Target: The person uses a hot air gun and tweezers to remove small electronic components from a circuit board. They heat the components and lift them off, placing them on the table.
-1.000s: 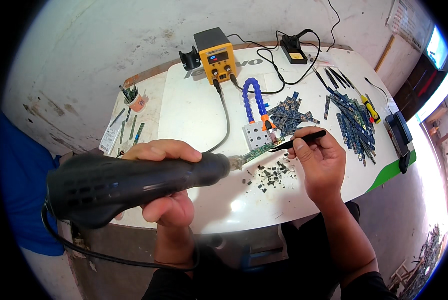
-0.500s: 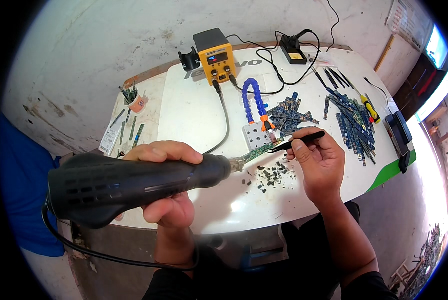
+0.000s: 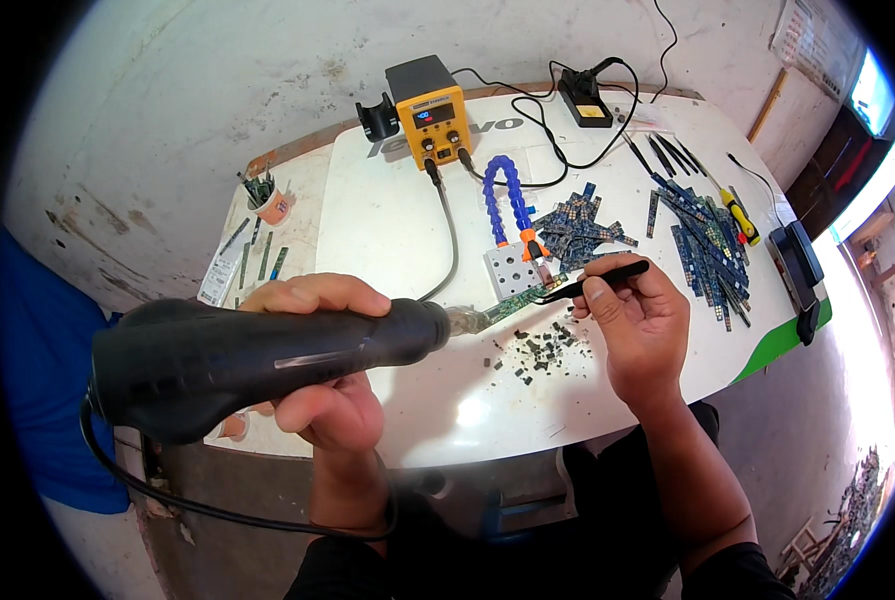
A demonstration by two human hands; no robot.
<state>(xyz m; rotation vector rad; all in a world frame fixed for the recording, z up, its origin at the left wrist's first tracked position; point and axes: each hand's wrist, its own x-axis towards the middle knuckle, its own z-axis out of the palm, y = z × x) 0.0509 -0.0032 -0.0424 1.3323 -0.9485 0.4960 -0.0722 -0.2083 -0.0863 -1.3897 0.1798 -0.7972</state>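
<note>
My left hand [image 3: 333, 405] is wrapped round a black hot air gun [image 3: 258, 362], its metal nozzle [image 3: 466, 320] pointing right at a narrow green circuit board [image 3: 518, 305]. Black tweezers [image 3: 608, 280] are pinched in my right hand [image 3: 643, 335], their tips at the board's surface. The board's far end lies by the orange clamp [image 3: 534, 245] of a blue jointed arm on a perforated metal block [image 3: 510, 270]; whether the clamp grips it I cannot tell. Below the board, small black chips [image 3: 543, 352] are scattered on the white table [image 3: 488, 415].
A yellow rework station [image 3: 433, 115] stands at the back, an iron holder [image 3: 585, 100] to its right. Piles of narrow circuit boards [image 3: 708, 250] lie on the right, near a yellow-handled tool [image 3: 740, 218] and more tweezers [image 3: 673, 155]. A cup of strips [image 3: 271, 203] stands left. The gun's cable [image 3: 228, 514] loops below.
The hot air gun has shifted slightly left and rolled a little in my left hand. My right hand and the tweezers have barely moved.
</note>
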